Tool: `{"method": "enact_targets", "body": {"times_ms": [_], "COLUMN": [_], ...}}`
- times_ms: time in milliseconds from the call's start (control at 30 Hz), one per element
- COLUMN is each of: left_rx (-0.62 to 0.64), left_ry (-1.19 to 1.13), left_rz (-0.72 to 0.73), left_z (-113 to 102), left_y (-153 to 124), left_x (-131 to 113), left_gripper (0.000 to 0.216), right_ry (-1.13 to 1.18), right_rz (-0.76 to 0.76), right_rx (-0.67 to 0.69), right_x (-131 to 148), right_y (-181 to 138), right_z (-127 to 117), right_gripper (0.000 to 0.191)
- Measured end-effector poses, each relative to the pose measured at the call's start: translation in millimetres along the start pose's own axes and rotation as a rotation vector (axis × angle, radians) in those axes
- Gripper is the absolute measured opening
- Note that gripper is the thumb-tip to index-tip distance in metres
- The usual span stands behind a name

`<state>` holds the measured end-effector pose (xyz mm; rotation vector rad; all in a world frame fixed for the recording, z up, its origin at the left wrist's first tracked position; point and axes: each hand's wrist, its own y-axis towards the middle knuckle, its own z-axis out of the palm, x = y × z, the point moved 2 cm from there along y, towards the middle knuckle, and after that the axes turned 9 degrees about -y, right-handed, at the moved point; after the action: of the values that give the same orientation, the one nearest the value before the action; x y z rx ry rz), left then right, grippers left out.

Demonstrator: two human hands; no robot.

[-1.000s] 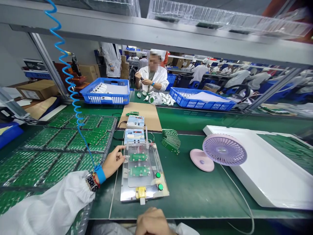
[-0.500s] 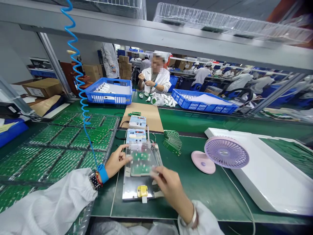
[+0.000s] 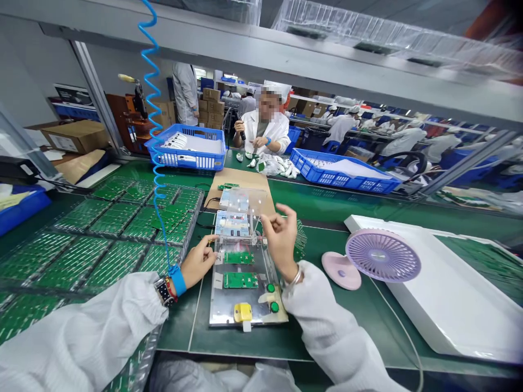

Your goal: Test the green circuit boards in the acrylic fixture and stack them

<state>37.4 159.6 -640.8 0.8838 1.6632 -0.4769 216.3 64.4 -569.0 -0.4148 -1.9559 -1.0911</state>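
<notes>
A metal test fixture (image 3: 229,316) lies on the bench with its clear hinged lid (image 3: 245,201) tilted up. Two green circuit boards, the nearer (image 3: 241,280) and the farther (image 3: 239,257), sit on its plate. Up front are a yellow latch (image 3: 243,312) and two green buttons (image 3: 274,307). My left hand (image 3: 199,264) rests at the fixture's upper left edge, index finger stretched toward the hinge, holding nothing. Beside the lid's right edge my right hand (image 3: 281,237) is raised, fingers bent and apart; whether its thumb touches the lid I cannot tell.
Trays of circuit boards (image 3: 122,223) fill the left side. A coiled blue cord (image 3: 157,163) runs to my left wrist. Rightward stand a pink fan (image 3: 382,256) and a white tray (image 3: 441,305). Meter boxes (image 3: 232,224) lie behind the fixture. A co-worker (image 3: 265,128) sits opposite between blue baskets (image 3: 188,160).
The clear lid has swung up and back, uncovering the two boards. My right hand has risen from the fixture's front to beside the lid. My left hand stays at the left edge.
</notes>
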Motion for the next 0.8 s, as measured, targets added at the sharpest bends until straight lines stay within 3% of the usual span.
{"method": "enact_targets", "body": {"times_ms": [33, 100, 167, 233, 467, 633, 800], "left_rx": [0.001, 0.003, 0.006, 0.008, 0.008, 0.023, 0.014], "left_ry": [0.0, -0.008, -0.022, -0.033, -0.037, -0.048, -0.062], "left_rz": [-0.002, -0.006, -0.012, -0.02, -0.031, -0.043, -0.056], "left_z": [0, 0, 0, 1, 0, 0, 0], "left_y": [0, 0, 0, 0, 0, 0, 0], "left_x": [0, 0, -1, -1, -3, -1, -1], "left_gripper": [0.042, 0.042, 0.042, 0.042, 0.041, 0.042, 0.043], "right_ry": [-0.073, -0.253, -0.384, -0.411, -0.318, -0.187, -0.059], "right_rz": [-0.061, -0.213, -0.327, -0.346, -0.282, -0.116, -0.028], "right_rx": [0.045, 0.308, 0.614, 0.745, 0.651, 0.561, 0.603], "right_x": [-1, -6, -14, -20, -16, -18, -10], "right_y": [-12, -31, -42, -43, -46, -53, -51], "right_z": [-1, 1, 3, 3, 2, 4, -1], "right_gripper": [0.026, 0.017, 0.024, 0.031, 0.022, 0.017, 0.019]}}
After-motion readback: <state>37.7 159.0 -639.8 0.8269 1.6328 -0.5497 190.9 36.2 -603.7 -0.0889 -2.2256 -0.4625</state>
